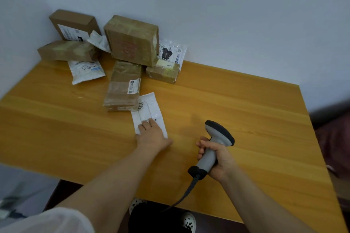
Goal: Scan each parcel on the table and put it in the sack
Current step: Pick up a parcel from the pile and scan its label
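Left hand [152, 134] lies flat, fingers straight, pressing down on the near end of a white mailer [146, 108] on the table [246, 109]. Right hand [217, 159] is wrapped round the grip of a grey scanner [217, 138], head uppermost. The scanner's cable [186, 193] trails off the table's near edge.

Reference: big taped box [132, 40], standing against the wall.
- White mailer: in front of the big taped box, toward the near edge. Its far corner appears to touch the long taped parcel [124, 85], which lies directly in front of the reference.
- Small taped box [163, 72]: at its front right corner, with a printed white bag [173, 52] behind.
- To its left: labelled brown carton [73, 24], flat taped box [66, 50], white pouch [85, 70], crumpled white bag [98, 40].

All cartons are sealed with tape, so contents not visible. Label text too blurred to read.
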Available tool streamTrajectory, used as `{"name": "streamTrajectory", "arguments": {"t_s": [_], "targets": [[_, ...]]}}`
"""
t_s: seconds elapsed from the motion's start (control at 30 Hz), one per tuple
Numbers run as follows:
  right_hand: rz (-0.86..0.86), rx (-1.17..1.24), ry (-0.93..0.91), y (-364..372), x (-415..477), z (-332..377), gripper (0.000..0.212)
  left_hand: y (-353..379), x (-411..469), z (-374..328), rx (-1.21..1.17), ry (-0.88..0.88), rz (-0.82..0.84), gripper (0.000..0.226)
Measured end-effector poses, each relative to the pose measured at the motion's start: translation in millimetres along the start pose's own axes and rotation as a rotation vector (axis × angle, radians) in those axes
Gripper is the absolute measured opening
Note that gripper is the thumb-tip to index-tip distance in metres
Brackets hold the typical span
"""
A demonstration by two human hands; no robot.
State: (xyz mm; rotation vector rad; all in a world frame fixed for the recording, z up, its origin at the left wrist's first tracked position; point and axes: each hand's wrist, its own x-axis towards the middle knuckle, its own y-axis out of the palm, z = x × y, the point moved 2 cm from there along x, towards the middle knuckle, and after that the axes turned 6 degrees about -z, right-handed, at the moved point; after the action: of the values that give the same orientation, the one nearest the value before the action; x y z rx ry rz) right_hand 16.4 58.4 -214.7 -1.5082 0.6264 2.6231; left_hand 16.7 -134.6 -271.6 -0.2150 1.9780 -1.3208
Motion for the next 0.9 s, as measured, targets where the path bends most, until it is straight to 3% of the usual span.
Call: {"name": "streamTrajectory", "arguments": {"t_s": [0.1, 0.2, 0.33, 0.43, 0.5, 0.67, 0.77, 0.9], "targets": [[0.001, 0.003, -0.015, -4, -3, 3, 0.022, -5, 0, -2, -0.013, -0.053, 0.014, 0.096], [0.022, 0.012, -0.019, 0, -7, 9, 0.020, -18, -7, -1, -0.083, 0.003, -0.048, 0.068], [0.053, 0.022, -0.044, 9, -14, 18, 0.016, -70, -14, 2, -0.409, -0.006, -0.196, 0.041], [0.064, 0.006, -0.085, 16, -18, 24, 0.016, -100, -24, 1, -0.982, -0.096, -0.063, 0.048], [0.043, -0.023, -0.144, 21, -19, 28, 0.017, -110, -39, -1, -1.165, -0.117, 0.079, 0.055], [0.049, -0.016, -0.228, 37, -26, 33, 0.025, -116, -65, -10, -1.288, -0.016, 0.321, 0.063], [0.063, -0.049, -0.265, 45, -32, 32, 0.034, -117, -69, -11, -1.253, 0.045, 0.380, 0.067], [0.010, -0.142, -0.361, 48, -36, 35, 0.037, -126, -72, -10, -1.144, 0.143, 0.438, 0.050]]}}
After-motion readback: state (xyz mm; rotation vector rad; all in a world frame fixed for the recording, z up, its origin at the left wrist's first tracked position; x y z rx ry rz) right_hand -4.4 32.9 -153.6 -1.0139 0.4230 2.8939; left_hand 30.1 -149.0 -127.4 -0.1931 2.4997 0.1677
